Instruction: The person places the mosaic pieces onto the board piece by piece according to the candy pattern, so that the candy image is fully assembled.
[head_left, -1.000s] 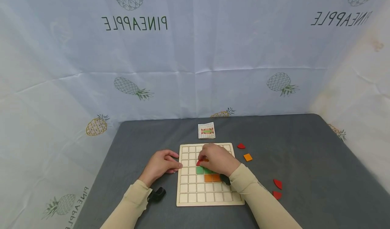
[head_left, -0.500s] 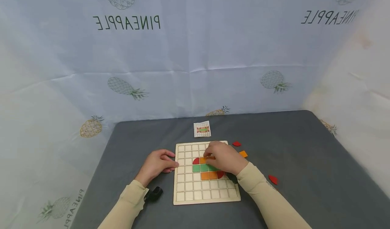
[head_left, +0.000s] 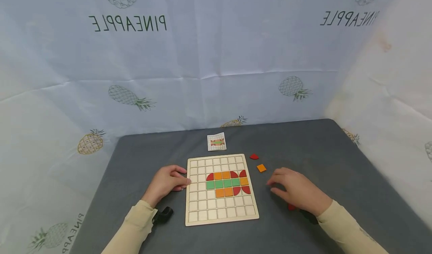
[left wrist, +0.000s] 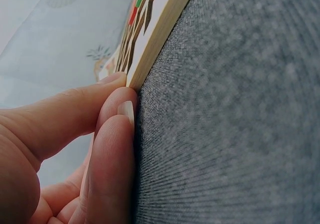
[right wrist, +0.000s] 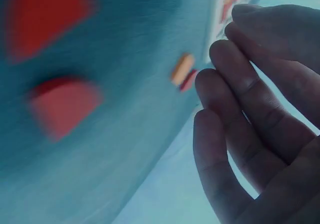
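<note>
A wooden grid board (head_left: 202, 216) lies on the dark table, with green squares (head_left: 219, 184), orange squares (head_left: 224, 192) and red quarter-round pieces (head_left: 210, 176) set in its cells. At its left edge my left hand (head_left: 165, 182) pinches the rim, thumb on top and fingers at the side, as the left wrist view also shows. My right hand (head_left: 297, 188) hovers right of the board, fingers loosely bent and holding nothing. A red piece (head_left: 291, 207) shows partly from under it. Blurred in the right wrist view are two red pieces (right wrist: 67, 104).
Beyond the board lies a small pattern card (head_left: 216, 142). A loose orange square (head_left: 261, 168) and a red quarter-round piece (head_left: 254, 156) rest near the board's upper right corner. A pineapple-print curtain (head_left: 189, 51) hangs behind the table (head_left: 152, 149).
My right hand has left the board and moved right, toward the loose red pieces. Red and orange pieces it covered on the board now show. The left hand stays at the rim.
</note>
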The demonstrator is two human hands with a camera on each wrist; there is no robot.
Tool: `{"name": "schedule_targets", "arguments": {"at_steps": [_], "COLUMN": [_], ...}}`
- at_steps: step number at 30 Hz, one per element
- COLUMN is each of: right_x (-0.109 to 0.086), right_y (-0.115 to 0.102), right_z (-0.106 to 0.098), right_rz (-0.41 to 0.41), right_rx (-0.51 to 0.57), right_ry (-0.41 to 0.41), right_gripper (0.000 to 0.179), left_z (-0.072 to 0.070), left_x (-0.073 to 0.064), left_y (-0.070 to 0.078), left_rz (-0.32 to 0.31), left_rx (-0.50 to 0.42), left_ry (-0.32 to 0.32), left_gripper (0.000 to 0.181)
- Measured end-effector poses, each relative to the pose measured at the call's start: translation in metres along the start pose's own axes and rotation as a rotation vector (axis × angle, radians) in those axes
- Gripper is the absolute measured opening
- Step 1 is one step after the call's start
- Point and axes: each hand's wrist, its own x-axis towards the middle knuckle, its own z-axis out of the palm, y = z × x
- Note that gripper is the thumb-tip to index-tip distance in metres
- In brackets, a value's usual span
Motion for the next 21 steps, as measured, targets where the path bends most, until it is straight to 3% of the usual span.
{"name": "schedule_targets", "arguments": {"at_steps": [9, 16, 21], "right_x": [-0.05, -0.061, -0.063], "right_y": [0.021, 0.024, 0.026], "right_z": [-0.003, 0.001, 0.004], "right_rz": [-0.046, -0.02, -0.026], "right_rx": [0.021, 0.004, -0.017], "right_ry": [-0.001, -0.049, -0.035], "right_gripper": [0.028, 0.032, 0.032], "left_z": [-0.001, -0.001, 0.0], "left_x": [-0.002, -0.002, -0.003], "left_y": [0.003, 0.002, 0.002], "left_rz": [-0.006, -0.027, -0.012], "left_rx": [0.003, 0.004, -0.005], "left_ry": [0.01, 0.009, 0.007], "left_gripper": [0.049, 0.05, 0.05]}}
